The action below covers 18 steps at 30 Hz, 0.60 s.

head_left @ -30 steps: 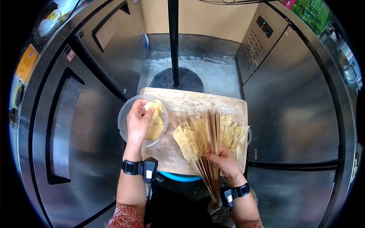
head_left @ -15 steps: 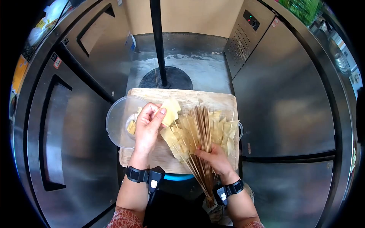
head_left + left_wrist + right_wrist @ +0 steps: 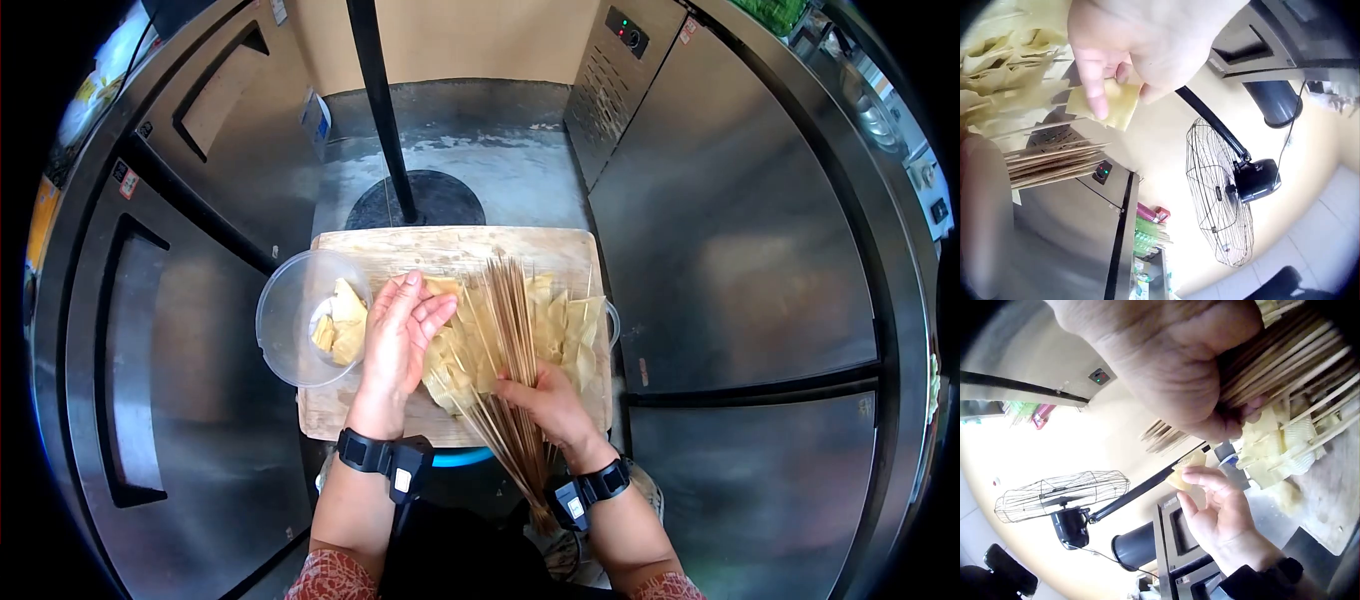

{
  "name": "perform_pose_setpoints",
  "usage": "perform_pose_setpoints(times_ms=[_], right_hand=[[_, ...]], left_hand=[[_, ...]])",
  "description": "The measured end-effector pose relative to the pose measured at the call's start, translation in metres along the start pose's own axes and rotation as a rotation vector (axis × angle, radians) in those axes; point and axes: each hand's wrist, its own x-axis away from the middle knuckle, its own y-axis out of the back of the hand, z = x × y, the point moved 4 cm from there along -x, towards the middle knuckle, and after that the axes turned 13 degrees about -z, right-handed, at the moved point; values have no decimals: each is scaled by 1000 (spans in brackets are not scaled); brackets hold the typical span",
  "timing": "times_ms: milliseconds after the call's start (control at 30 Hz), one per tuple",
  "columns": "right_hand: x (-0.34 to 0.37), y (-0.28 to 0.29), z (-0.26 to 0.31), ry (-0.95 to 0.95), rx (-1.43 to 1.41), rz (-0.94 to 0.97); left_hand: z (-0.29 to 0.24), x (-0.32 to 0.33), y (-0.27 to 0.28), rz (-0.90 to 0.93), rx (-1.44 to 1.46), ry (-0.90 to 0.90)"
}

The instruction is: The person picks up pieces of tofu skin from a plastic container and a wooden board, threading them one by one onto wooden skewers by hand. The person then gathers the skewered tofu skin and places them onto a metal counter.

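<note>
My left hand [image 3: 398, 338] pinches a square, pale yellow tofu-skin-like sheet [image 3: 1115, 105] between thumb and fingers, just left of the skewers. In the head view much of that sheet is behind the fingers. My right hand [image 3: 556, 405] grips a thick bundle of wooden skewers [image 3: 513, 320], tips pointing away and lower ends fanned toward me. Beneath and around the bundle, folded yellow sheets [image 3: 578, 335] threaded on skewers spread over the wooden board [image 3: 400, 242]. A round clear plastic tub [image 3: 283, 335] at the board's left holds several loose yellow pieces [image 3: 348, 325].
Steel cabinets stand close on the left [image 3: 190, 350] and right [image 3: 740, 300]. Beyond the board rises a black pole [image 3: 380, 110] on a round base [image 3: 440, 200]; the left wrist view shows a fan [image 3: 1219, 190]. A blue rim [image 3: 462, 457] shows under the board's near edge.
My left hand has lifted a yellow sheet out of the tub and carried it right, up to the skewers. My right hand keeps its grip on the bundle. The head view has shifted.
</note>
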Motion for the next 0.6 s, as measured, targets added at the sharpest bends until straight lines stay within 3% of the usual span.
perform_pose_setpoints(times_ms=[267,367,567,600], right_hand=[[-3,1,-3,-13,-11,-7],[-2,0,0,-14,-11,-7],[-3,1,-1,-5,4,-14],[-3,1,-2,-4,8,-20]], left_hand=[[11,-15,10,55,-77,48],[8,-16,6,-11,-177,-28],[8,-23,13,-18,-431,-364],[8,-23,14,-15,-418,-346]])
